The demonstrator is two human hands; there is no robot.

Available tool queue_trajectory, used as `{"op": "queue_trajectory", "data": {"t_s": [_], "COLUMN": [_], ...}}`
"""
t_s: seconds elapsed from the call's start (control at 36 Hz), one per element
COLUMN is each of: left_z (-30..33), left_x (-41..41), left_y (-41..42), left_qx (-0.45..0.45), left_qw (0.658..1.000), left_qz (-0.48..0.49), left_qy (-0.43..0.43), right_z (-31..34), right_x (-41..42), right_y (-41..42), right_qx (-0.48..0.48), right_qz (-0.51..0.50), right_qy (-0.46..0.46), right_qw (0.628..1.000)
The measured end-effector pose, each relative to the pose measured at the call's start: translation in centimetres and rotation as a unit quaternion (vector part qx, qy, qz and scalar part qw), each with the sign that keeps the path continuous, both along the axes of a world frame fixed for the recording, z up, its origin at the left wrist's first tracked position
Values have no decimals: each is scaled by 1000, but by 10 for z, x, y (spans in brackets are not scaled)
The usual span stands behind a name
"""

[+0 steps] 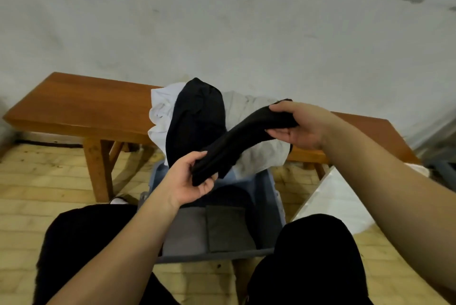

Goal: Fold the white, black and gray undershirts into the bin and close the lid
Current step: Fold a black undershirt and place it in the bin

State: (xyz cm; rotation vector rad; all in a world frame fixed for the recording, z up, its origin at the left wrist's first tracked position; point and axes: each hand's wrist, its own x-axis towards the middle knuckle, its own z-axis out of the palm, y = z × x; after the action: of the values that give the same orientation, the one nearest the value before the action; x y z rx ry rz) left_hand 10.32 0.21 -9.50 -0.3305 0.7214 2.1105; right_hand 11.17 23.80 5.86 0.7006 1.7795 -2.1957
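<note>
- left hand [195,178] grips the lower end of a bunched black undershirt [240,141], fingers curled round the cloth, thumb on top.
- right hand [296,124] grips the upper end of the same garment, fingers wrapped under, thumb over.
- black undershirt hangs in the air between both hands as a thick rolled band, sloping up from lower left to upper right, above the bin's far end.
- wooden table [81,109] runs across the back, left to right, against a pale wall [222,20].
- on the table, middle: pile of unfolded garments. white undershirt [160,112] at left, a dark one [197,117] draped over the centre and hanging off the front edge, a light gray undershirt [256,154] at right, partly behind the held one.
- gray-blue bin [277,196] sits on the floor between the knees, just in front of the table, lid off.
- inside the bin: folded gray piece [185,233] at left, folded dark gray piece [229,228] beside it at right, touching.
- more dark cloth lies deeper in the bin's far part, under the left hand; cannot tell what it is.
- white flat panel [338,201] stands tilted just right of the bin; looks like the lid, not certain.
- black-clad knees [308,255] frame the bin on both sides.
- floor [37,181] is yellowish brick paving.
</note>
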Motion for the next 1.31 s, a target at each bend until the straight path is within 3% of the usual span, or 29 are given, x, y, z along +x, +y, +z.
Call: {"op": "queue_trajectory", "data": {"t_s": [0.25, 0.5, 0.64, 0.81, 0.89, 1.0, 1.08, 1.22, 1.31], "left_z": [-56, -148, -187, -235, -267, -288, -295, -332, -358], "left_x": [6, 5, -9, -30, -43, -54, -58, -48, -35], "left_y": [-7, -13, -16, -27, -39, -48, -48, -51, -56], "left_qx": [-272, -434, -502, -568, -631, -695, -693, -705, -719], "left_qw": [957, 885, 842, 797, 765, 718, 719, 708, 675], "left_qz": [-85, -115, -142, -122, -85, -7, 48, -20, -160], "left_qy": [-62, -126, -139, -167, -94, -32, -8, -35, -48], "right_z": [-119, -272, -342, -407, -433, -443, -459, -497, -519], "right_x": [31, 35, 26, 8, -9, -34, -44, -41, -29], "right_y": [37, 29, 10, -18, -34, -53, -57, -66, -70], "right_qx": [7, 29, 54, 120, 197, 218, 214, 224, 205], "right_qz": [6, -8, 53, 119, 171, 184, 184, 245, 293], "right_qy": [-162, -344, -410, -400, -314, -216, -210, -275, -336], "right_qw": [987, 939, 909, 901, 913, 934, 936, 902, 871]}}
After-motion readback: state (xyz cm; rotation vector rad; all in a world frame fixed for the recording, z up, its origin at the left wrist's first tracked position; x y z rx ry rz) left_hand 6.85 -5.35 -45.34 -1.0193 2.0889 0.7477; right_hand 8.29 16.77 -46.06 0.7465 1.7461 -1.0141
